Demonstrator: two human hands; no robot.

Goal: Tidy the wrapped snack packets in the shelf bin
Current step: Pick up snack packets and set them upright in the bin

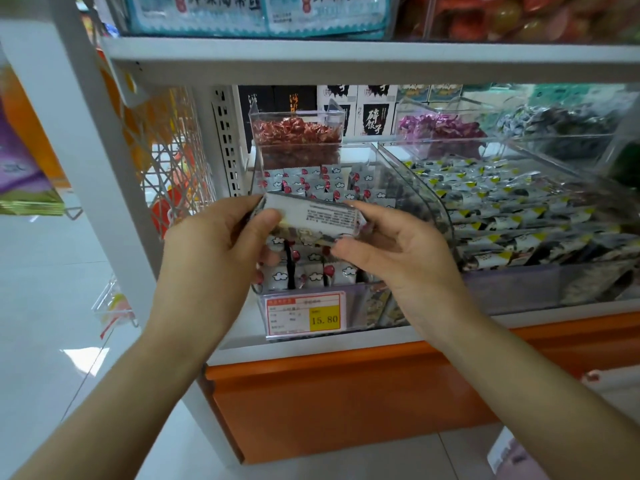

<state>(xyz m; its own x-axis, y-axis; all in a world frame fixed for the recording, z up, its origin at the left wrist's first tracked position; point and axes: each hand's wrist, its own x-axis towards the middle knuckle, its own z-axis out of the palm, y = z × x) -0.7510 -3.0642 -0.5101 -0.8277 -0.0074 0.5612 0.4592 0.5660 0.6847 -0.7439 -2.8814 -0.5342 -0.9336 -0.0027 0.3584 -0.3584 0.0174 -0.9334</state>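
In the head view, a bundle of packets is gripped at its ends by the left hand and right hand, fingers curled round it. Its long axis is laid left to right, printed back turned to the camera. Behind and below the fingers the bin is filled with packet rows; a price tag is fixed lower still.

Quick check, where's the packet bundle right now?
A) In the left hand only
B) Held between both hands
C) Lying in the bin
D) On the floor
B: the left hand and right hand each grip an end of the packet bundle, raised in front of the clear bin.
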